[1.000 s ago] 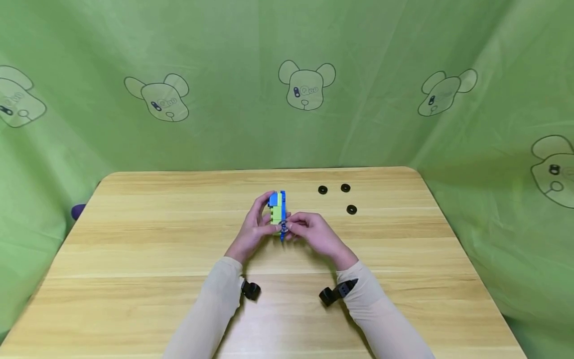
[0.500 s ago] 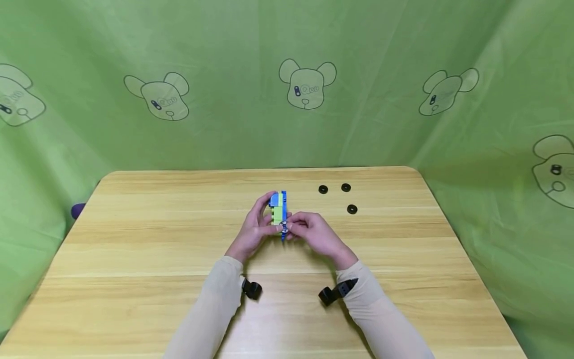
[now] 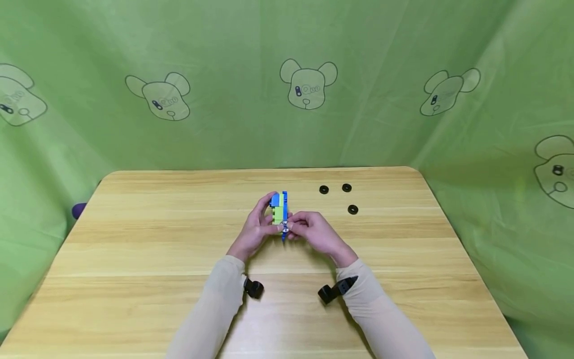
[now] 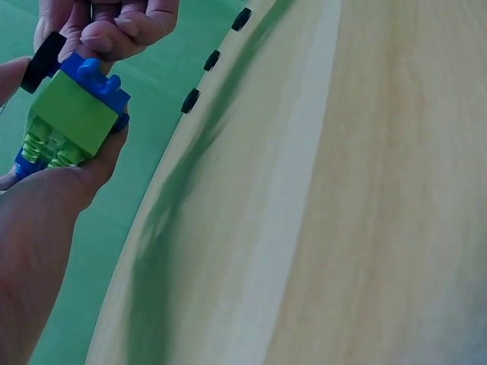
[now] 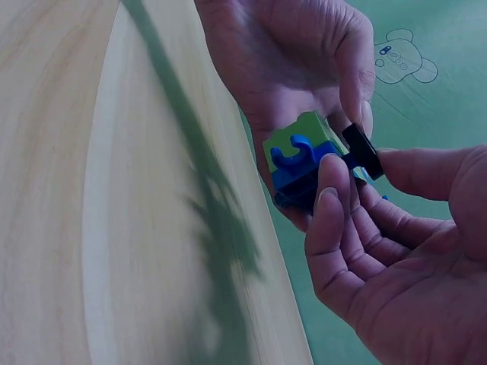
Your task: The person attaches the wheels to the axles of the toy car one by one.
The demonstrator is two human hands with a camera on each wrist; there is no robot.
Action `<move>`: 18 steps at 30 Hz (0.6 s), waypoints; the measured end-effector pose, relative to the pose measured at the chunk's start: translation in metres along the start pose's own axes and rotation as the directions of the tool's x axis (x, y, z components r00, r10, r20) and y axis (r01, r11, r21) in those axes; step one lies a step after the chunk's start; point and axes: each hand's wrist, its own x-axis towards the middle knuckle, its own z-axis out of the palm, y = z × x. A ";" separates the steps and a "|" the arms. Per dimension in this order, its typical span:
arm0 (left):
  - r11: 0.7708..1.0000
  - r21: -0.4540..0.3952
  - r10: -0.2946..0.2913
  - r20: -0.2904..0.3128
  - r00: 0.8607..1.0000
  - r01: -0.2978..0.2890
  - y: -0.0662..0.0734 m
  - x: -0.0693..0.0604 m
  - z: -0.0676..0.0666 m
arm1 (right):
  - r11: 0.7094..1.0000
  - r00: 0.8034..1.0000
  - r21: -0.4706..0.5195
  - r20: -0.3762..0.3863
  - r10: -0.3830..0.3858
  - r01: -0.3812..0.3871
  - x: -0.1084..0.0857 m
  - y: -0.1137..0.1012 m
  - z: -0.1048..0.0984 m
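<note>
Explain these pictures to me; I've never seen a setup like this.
There is no machine, only a person. The wide picture comes from a camera on the head, looking forward and down; the other two come from the wrist cameras, one per side. Three black toy wheels lie on the wooden table; a green curtain hangs behind. The bare left hand holds a toy vehicle of blue and lime-green bricks. The bare right hand grips a fourth wheel at the vehicle's side, thumb against its outer face.

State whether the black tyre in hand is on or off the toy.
On, apparently: the black tyre meets a blue stub on the toy; how firmly seated, cannot tell.
</note>
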 end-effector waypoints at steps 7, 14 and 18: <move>1.000 -0.016 -0.005 -0.008 1.000 0.005 0.001 0.002 0.002 | 1.000 1.000 0.030 -0.009 0.004 -0.004 0.001 -0.003 0.001; 0.999 0.046 -0.019 -0.041 0.999 0.021 0.000 0.000 0.003 | 0.999 1.000 0.037 0.012 0.029 -0.029 0.001 -0.002 0.000; 0.993 0.113 -0.011 -0.080 0.997 0.020 0.000 0.000 0.001 | 0.999 0.999 0.034 0.018 0.035 -0.035 0.000 -0.001 0.001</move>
